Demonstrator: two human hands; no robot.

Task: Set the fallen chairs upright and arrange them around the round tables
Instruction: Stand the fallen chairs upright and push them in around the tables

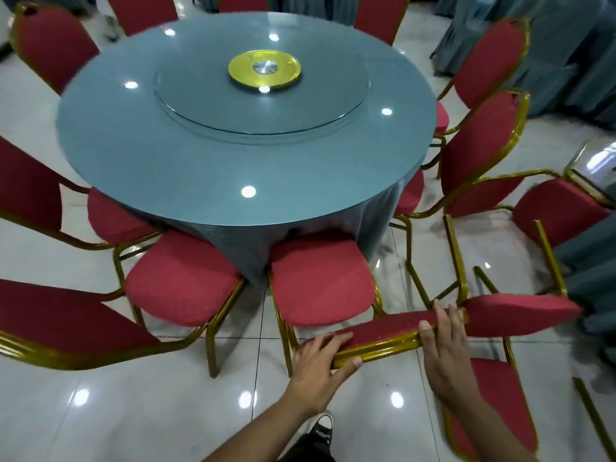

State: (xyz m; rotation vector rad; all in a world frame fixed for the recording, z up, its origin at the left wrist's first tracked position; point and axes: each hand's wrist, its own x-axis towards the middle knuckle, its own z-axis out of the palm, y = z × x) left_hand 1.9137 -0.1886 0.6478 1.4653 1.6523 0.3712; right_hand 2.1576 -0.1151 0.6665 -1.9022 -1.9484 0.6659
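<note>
Currently, left to right: upright red banquet chair point(186, 278) is tucked at the near-left of the round table point(246, 128), a second upright chair point(320, 281) sits just right of it, seat toward the tablecloth.

Left hand point(320, 358) is closed over the left end of the held chair's backrest point(383, 331): fingers on the red padding, thumb under the gold frame rail. Right hand point(443, 335) is wrapped over the same backrest near its right end, fingers over the far side, thumb on the near rail. Both have a firm hold, neither is spread open.

Key relation: the backrest's long axis runs left-right, roughly level, rising slightly to the right. The seat point(520, 315) extends right from the right hand, and its gold legs point(455, 258) point away from me toward the table. So the chair lies on its side, mass right of the grip, right hand nearer the load.

Judgement: righting it means rotating about that axis, right hand lifting, left steering.

Further right, another fallen chair point(560, 211) lies on the tiles, and one more point(500, 411) lies below the right forearm.
</note>
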